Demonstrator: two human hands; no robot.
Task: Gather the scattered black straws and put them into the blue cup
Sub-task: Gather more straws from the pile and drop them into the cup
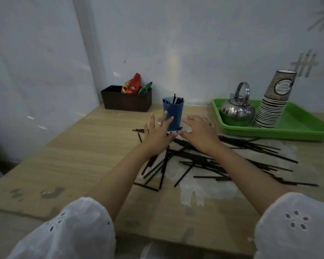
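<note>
- Blue plastic cup (pixel 173 114) – upright on the table, near its far middle; several straws stand in it, their tips above the rim.
- Thin black straws (pixel 213 161) – a loose criss-crossed heap on the table, spreading from 6 o'clock to 4 o'clock of the cup; a few strays lie at its 8 o'clock.
- Left hand (pixel 158 132) – palm down, fingers straight and spread wide, holding nothing; fingertips overlap the cup's lower left face, contact cannot be told. A ring (pixel 159 123) on one finger.
- Right hand (pixel 198 133) – palm down, fingers spread and relaxed, holding nothing; just beside the left hand at the cup's 5 o'clock, over the heap's far end.
- White eyelet sleeves (pixel 79 227) – on both upper forearms.
- Light wooden table (pixel 82 156) – with a pale worn patch under the heap.
- Green plastic tray (pixel 297 126) – at the cup's 3 o'clock.
- Shiny steel kettle (pixel 237 111) – on the tray's left part, handle up.
- Stack of printed paper cups (pixel 271 109) – upside down, just right of the kettle.
- Dark woven basket (pixel 126 100) – at the cup's 10 o'clock, against the wall, holding red and green snack packets (pixel 132 85).
</note>
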